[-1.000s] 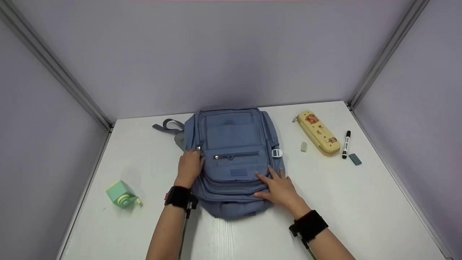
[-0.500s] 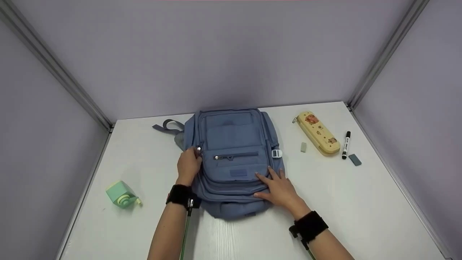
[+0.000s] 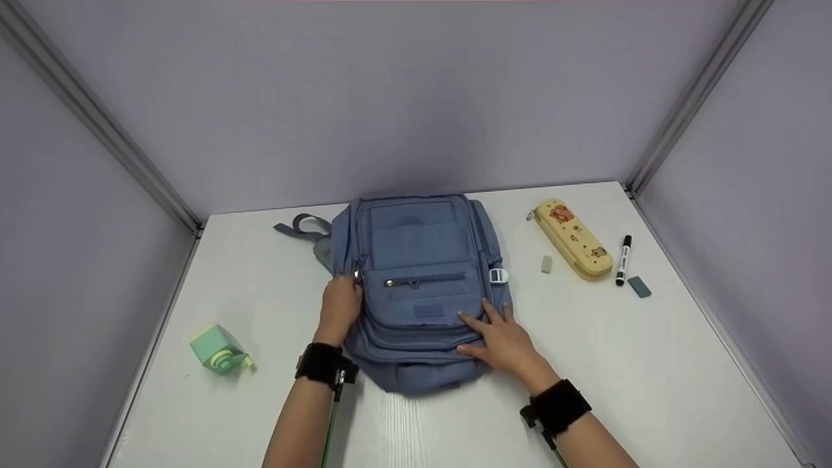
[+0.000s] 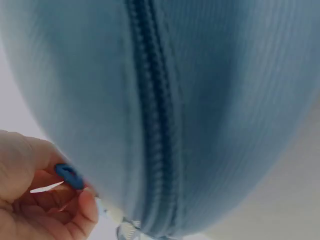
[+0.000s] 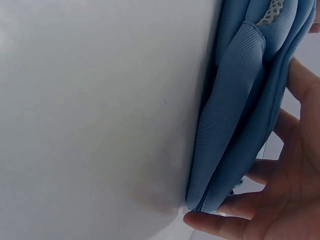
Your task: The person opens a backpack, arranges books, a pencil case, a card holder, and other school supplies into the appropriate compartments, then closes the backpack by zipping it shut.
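Both hands on backpack (image 3: pixel 419 260); left hand (image 3: pixel 340 304) pinches zipper pull (image 3: pixel 357 275); right hand (image 3: pixel 504 341) flat.

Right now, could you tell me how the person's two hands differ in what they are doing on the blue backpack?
The left hand curls its fingers to pinch a zipper pull on the backpack's side; the right hand lies flat, fingers straight and spread, on the front pocket. The left sits farther up the bag than the right. Both touch the backpack and wear black wristbands.
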{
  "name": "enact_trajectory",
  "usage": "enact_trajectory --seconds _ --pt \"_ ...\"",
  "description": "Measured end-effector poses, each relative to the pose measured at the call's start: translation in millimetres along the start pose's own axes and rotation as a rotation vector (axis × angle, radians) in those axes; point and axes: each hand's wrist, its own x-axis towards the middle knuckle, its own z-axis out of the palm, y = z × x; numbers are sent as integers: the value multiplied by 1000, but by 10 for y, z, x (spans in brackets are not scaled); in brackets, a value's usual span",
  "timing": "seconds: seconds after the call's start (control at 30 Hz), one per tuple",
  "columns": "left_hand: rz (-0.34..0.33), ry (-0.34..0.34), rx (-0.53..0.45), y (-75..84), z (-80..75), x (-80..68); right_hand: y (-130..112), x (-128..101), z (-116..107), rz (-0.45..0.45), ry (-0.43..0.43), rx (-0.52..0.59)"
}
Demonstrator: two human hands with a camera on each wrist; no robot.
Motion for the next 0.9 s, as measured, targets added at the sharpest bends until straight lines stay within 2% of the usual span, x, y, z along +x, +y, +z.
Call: enact_trajectory --seconds 0.37,0.6,0.73,0.9 --pt "-34 -105 94 52 -93 -206 23 9 27 -4 4 -8" --pt "18 -128 159 56 -149 -281 23 4 32 -7 -8 -3" --pt "58 -167 225 84 -178 -332 21 6 20 2 -10 0" --pt "51 -218 236 119 -230 -385 22 6 20 1 -9 11"
